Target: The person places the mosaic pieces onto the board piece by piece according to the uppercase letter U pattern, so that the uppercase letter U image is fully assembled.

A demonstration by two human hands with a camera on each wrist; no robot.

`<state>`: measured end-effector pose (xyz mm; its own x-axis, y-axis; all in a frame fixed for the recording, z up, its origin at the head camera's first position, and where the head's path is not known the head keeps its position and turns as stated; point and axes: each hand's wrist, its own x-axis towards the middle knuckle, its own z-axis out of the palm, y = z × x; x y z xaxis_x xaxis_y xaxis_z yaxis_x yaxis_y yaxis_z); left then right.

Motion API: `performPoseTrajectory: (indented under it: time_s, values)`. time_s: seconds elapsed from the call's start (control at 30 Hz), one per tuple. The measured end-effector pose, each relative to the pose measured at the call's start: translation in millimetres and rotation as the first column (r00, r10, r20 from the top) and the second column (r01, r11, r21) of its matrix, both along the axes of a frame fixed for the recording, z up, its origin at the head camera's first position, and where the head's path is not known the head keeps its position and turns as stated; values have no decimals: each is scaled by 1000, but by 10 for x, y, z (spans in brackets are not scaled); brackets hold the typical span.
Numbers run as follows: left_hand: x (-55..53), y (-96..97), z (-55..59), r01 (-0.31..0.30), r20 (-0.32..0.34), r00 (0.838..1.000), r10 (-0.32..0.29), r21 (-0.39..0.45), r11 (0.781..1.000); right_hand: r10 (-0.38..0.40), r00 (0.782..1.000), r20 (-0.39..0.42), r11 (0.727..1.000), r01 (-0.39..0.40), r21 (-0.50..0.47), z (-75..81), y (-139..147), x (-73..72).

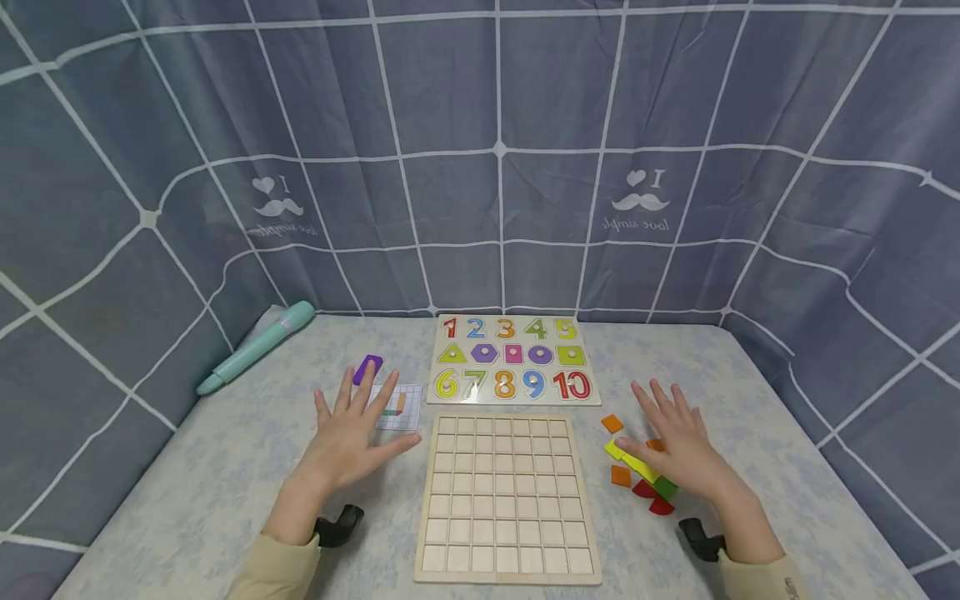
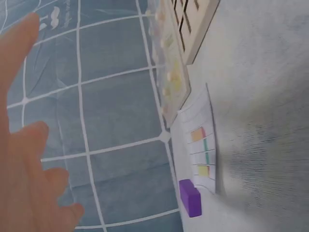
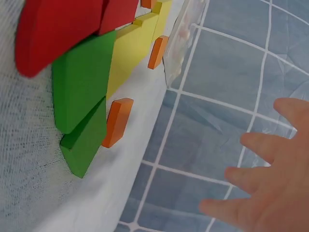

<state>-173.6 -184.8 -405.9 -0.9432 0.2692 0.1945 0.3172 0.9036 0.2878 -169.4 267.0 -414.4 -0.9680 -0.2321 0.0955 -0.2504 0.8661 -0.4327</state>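
My left hand (image 1: 347, 446) hovers with spread fingers left of a wooden grid board (image 1: 504, 500), holding nothing. Its fingers overlap a small printed pattern card (image 1: 401, 406) and a purple block (image 1: 367, 369) in the head view; the left wrist view shows the purple block (image 2: 190, 198) beside the card (image 2: 199, 140). On the other side, my right hand (image 1: 682, 450) is also spread and holds nothing. It hangs over a loose group of yellow (image 1: 633, 461), green (image 3: 82, 87), red (image 3: 58, 34) and orange (image 3: 118, 122) blocks, partly hiding them in the head view.
Behind the grid board lies a number and shape puzzle board (image 1: 514, 360). A teal stick-shaped object (image 1: 257, 348) lies at the table's back left. A grey-blue checked curtain (image 1: 450, 200) encloses the back and sides of the pale table (image 1: 187, 500).
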Motion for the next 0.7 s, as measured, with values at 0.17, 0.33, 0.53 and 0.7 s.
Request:
performPoseTrajectory:
  time_s: [0.17, 0.33, 0.53, 0.7]
  values:
    - [59, 7, -52, 89, 39, 995, -94, 98, 991, 6, 999, 49, 994, -1, -107, -18, 35, -35]
    - [146, 91, -136, 191, 11, 979, -201, 266, 945, 22, 998, 65, 975, -7, -221, -29, 27, -76]
    - [238, 262, -300, 291, -56, 953, -299, 454, 842, 19, 998, 54, 958, -3, -288, -28, -19, -138]
    - [311, 372, -422, 313, -45, 935, -351, 569, 761, -9, 998, 55, 941, 27, -338, -47, -41, -185]
